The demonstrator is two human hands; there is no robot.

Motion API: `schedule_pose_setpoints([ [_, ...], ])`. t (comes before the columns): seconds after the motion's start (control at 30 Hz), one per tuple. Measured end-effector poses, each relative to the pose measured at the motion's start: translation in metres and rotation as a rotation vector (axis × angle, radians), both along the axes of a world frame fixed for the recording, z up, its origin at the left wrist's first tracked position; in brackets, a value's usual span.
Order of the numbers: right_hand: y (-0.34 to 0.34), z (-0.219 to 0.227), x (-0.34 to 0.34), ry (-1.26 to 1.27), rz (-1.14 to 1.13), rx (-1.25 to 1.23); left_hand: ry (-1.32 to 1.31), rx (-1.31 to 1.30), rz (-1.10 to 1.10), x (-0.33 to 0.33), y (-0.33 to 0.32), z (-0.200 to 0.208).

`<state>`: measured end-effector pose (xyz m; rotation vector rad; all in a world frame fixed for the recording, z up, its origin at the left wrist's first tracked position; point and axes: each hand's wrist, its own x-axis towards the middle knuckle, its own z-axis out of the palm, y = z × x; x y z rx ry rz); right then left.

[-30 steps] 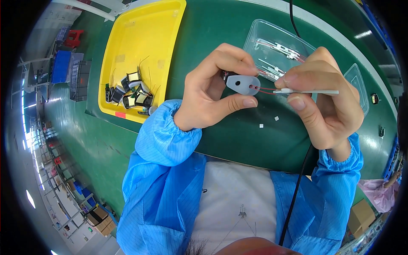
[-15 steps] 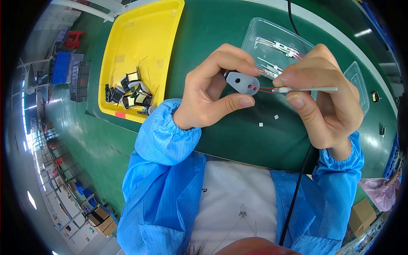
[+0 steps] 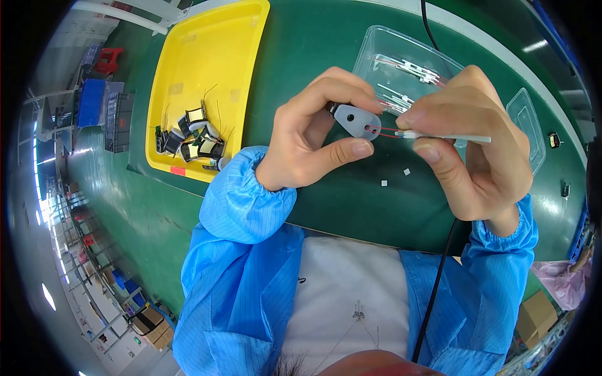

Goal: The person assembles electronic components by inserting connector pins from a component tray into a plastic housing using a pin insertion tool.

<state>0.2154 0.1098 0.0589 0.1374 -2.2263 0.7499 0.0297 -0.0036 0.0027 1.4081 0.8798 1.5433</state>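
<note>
My left hand [image 3: 313, 128] grips a small grey plastic housing [image 3: 356, 121] by its edges, between thumb and fingers. The housing tapers and has a dark round hole and a smaller slot. Thin red wires [image 3: 387, 132] run from that slot to a slim white strip [image 3: 461, 137]. Pinched between the thumb and fingers of my right hand [image 3: 473, 135], the strip points away to the right. Behind my hands, a clear plastic box [image 3: 367, 47] holds several similar white strips with red wires [image 3: 420, 72].
At the left, a yellow tray [image 3: 207, 56] holds several black-and-grey parts with wires [image 3: 195, 135]. Two small white squares [image 3: 384, 183] lie on the green table [image 3: 338, 213]. A clear lid [image 3: 523, 119] and small dark parts [image 3: 554, 140] are at the right. A black cable [image 3: 433, 285] hangs before me.
My right hand has shifted slightly left with the white strip, bringing it nearer the housing. The visible length of red wire is a little shorter. My left hand has barely moved.
</note>
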Motion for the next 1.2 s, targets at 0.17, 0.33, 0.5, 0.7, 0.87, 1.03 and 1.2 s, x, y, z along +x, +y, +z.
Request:
schedule_pose_setpoints([
  [0.17,-0.0012,-0.0028,0.0000,0.035,-0.032,-0.007,0.001,0.011,0.006,0.0010,-0.0001,-0.0002],
  [0.33,-0.0018,-0.0028,0.0009,0.029,-0.035,-0.002,0.000,0.021,0.003,0.0011,0.0005,-0.0011],
  [0.5,-0.0015,-0.0028,0.0009,0.033,-0.041,-0.009,0.014,0.022,0.008,0.0012,0.0004,0.0008],
  [0.7,-0.0022,-0.0012,-0.0001,0.039,-0.034,0.007,-0.004,-0.003,-0.009,-0.0001,0.0000,0.0001],
  [0.87,-0.0008,-0.0011,0.0011,0.013,-0.019,-0.004,-0.057,-0.020,-0.053,-0.0013,0.0002,-0.0005],
  [1.03,-0.0020,-0.0025,0.0013,0.003,-0.022,-0.040,-0.055,-0.033,-0.066,-0.0022,-0.0002,0.0007],
  [1.2,-0.0023,-0.0035,0.0001,0.018,-0.016,-0.007,-0.055,-0.033,-0.074,-0.0016,0.0011,0.0009],
])
